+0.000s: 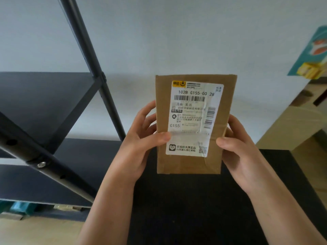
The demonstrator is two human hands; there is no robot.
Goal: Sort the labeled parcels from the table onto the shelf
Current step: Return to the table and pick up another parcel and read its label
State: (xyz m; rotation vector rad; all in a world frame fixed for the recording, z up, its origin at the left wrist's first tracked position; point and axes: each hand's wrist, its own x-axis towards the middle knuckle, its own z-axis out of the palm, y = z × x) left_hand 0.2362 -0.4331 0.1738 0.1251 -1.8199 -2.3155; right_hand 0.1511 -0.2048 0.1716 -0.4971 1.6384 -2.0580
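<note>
A flat brown cardboard parcel (191, 163) is held upright in front of me, its white shipping label (192, 117) with barcodes and the text "G155" facing me. My left hand (141, 138) grips its left edge, thumb across the label's lower part. My right hand (237, 149) grips the right edge, thumb on the front. Below the parcel lies the black table (185, 209). The dark metal shelf (44, 103) stands to the left, with bare boards at two levels.
A black shelf post (92, 68) runs diagonally from the top to the table's left. A white wall is behind. Cardboard boxes (297, 124) stand at the right, under a teal poster (313, 53). Small items lie on the floor under the shelf.
</note>
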